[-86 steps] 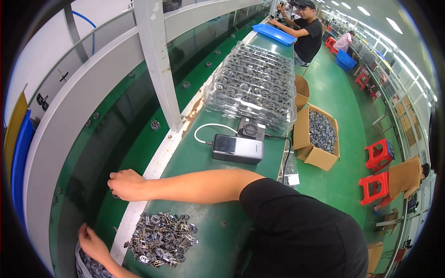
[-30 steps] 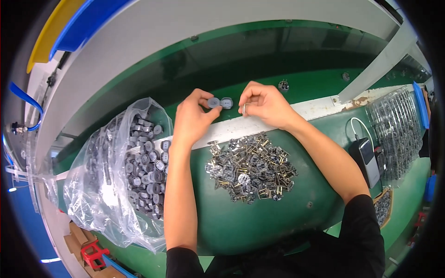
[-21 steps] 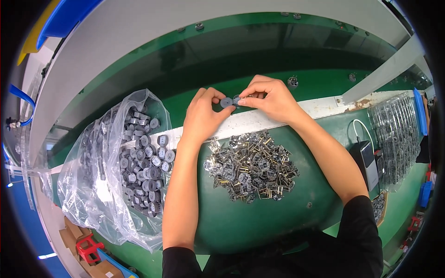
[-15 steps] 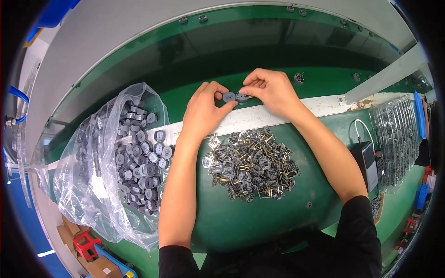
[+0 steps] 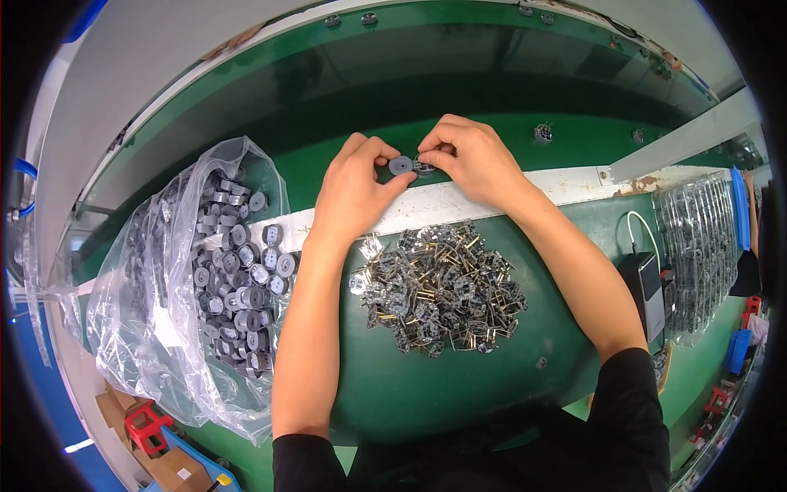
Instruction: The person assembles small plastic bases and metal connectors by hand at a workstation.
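Note:
My left hand (image 5: 357,184) pinches a round grey plastic part (image 5: 401,166) between thumb and fingers, above the white ledge. Right beside it is a second small round part (image 5: 423,166) with dark and shiny pieces on top. My right hand (image 5: 471,160) has its thumb and fingertips closed on that second part. The two parts sit edge to edge; whether they are joined I cannot tell. Between my forearms lies a heap of small dark circuit pieces with brass-coloured pins (image 5: 443,287). To the left, a clear plastic bag (image 5: 176,328) spills many round grey housings (image 5: 238,275).
Beyond the white ledge (image 5: 557,190) runs a green conveyor-like surface (image 5: 492,131) with a few finished-looking round pieces (image 5: 543,133) on it. A power bank with a white cable (image 5: 648,287) and stacked clear trays (image 5: 697,246) stand at the right. A slanted metal post (image 5: 680,135) rises there.
My right fingertips have shifted left and now press over the second round part. My left hand keeps its hold on the grey part. The whole view has moved slightly.

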